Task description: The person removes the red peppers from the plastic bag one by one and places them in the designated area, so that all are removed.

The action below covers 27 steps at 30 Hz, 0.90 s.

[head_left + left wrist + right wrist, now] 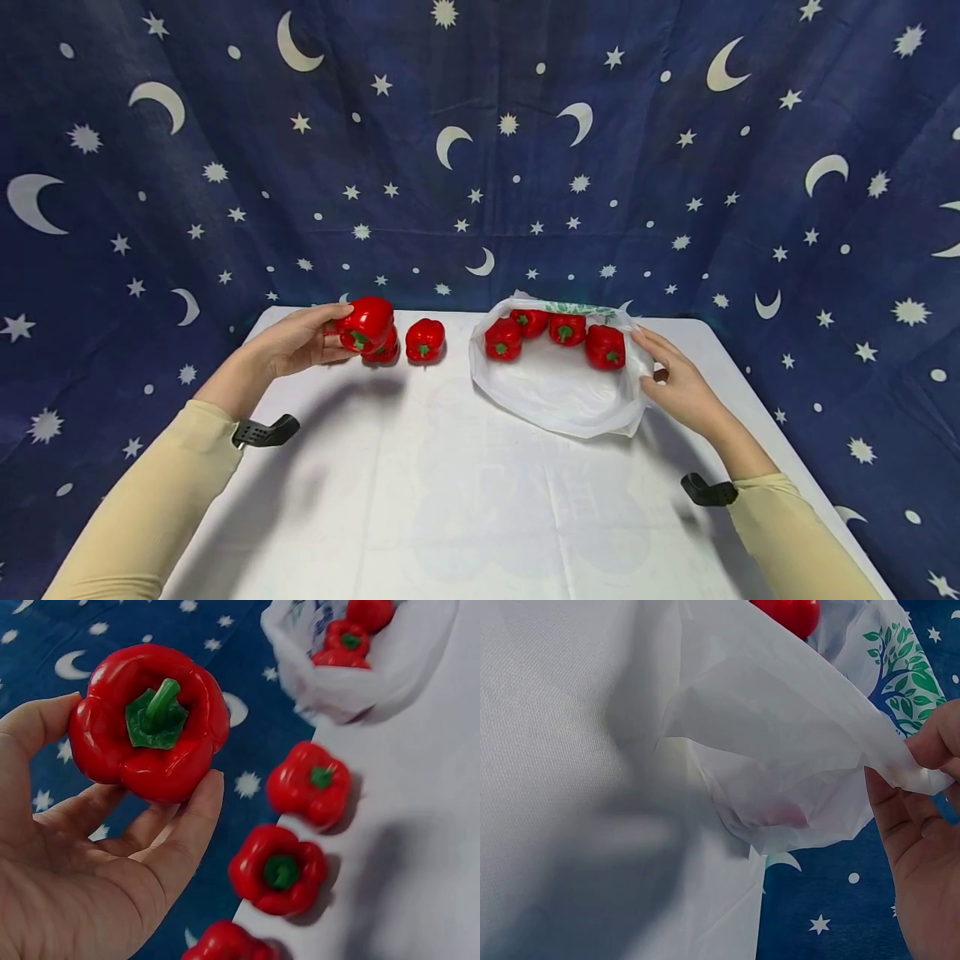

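Note:
My left hand (300,343) holds a red bell pepper (365,321) just above the table's back left, thumb and fingers curled round it. In the left wrist view this pepper (150,724) shows its green stem (156,712). Below it more red peppers lie on the table (425,340), (310,784), (279,870). A white plastic bag (558,392) lies open at the back right with several red peppers (606,347) inside. My right hand (673,379) pinches the bag's right edge (900,769) and lifts it.
The table (480,500) carries a white cloth. A dark blue drape with moons and stars (480,150) hangs behind it and round both sides. The bag has a green tree print (900,671).

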Available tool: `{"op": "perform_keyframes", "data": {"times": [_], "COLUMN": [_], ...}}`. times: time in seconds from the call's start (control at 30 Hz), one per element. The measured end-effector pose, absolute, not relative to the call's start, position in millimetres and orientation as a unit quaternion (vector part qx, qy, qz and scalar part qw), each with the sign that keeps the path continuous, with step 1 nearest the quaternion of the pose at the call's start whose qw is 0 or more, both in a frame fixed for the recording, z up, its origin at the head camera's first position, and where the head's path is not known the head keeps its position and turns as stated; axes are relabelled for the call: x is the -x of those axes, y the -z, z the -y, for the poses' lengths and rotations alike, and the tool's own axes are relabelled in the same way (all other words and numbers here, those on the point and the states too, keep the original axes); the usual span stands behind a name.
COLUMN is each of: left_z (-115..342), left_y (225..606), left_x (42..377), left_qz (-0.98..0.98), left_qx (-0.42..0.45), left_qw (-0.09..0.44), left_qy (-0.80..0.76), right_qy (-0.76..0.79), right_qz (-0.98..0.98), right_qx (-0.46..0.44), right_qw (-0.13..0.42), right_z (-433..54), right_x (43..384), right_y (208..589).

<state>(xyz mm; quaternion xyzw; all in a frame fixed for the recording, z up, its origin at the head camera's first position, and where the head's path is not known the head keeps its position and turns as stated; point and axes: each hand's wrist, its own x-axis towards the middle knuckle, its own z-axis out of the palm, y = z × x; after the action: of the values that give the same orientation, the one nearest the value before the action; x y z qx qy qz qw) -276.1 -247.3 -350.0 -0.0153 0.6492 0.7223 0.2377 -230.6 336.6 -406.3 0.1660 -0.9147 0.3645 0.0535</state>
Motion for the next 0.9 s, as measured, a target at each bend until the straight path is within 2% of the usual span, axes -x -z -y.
{"op": "perform_keyframes", "data": {"times": [0.27, 0.9], "left_z": [276, 331], "left_y": [349, 363], "left_x": [280, 289], "left_qz": [-0.635, -0.58], "left_qx": [0.07, 0.157], "left_qw": [0.202, 0.165], "left_qy": [-0.742, -0.782], "right_qy": [-0.358, -0.361], "right_qz": [0.918, 0.916], "right_qx": [-0.163, -0.167], "right_qw": [0.056, 0.056], "right_z": [-338, -339], "right_x": [229, 229], "right_y": [409, 410]}}
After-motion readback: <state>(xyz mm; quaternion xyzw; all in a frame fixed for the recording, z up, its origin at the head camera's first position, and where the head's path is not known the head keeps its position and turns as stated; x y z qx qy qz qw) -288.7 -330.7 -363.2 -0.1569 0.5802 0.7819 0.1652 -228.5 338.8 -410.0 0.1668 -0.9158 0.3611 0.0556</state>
